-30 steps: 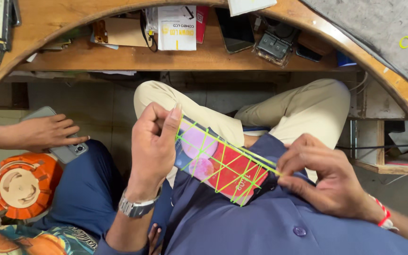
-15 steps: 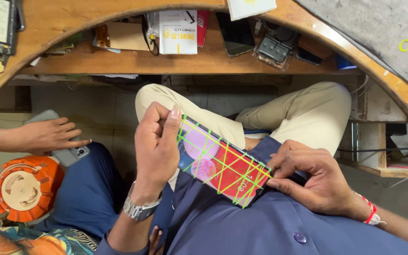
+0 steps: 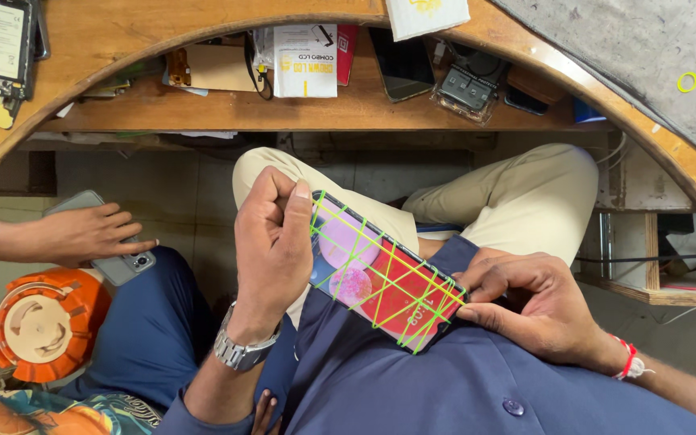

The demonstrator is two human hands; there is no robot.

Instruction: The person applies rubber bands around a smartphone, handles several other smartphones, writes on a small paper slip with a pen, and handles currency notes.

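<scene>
A smartphone (image 3: 380,278) with a lit pink and red screen lies tilted over my lap, wrapped in several crossing green rubber bands. My left hand (image 3: 271,242) grips its upper left end, thumb pressed on the corner. My right hand (image 3: 537,302) pinches the lower right end, fingertips at the phone's edge where the bands cross. I wear a blue shirt and beige trousers, with a metal watch (image 3: 239,350) on my left wrist.
Another person's hand (image 3: 82,235) at the left holds a grey phone (image 3: 118,262). An orange round device (image 3: 42,326) sits below it. The curved wooden desk (image 3: 163,32) above carries phones, a white box (image 3: 304,60), a grey mat (image 3: 646,56) and small parts.
My right hand has slid down and closed in on the phone's lower right end. The left hand keeps its grip; the view shifted slightly.
</scene>
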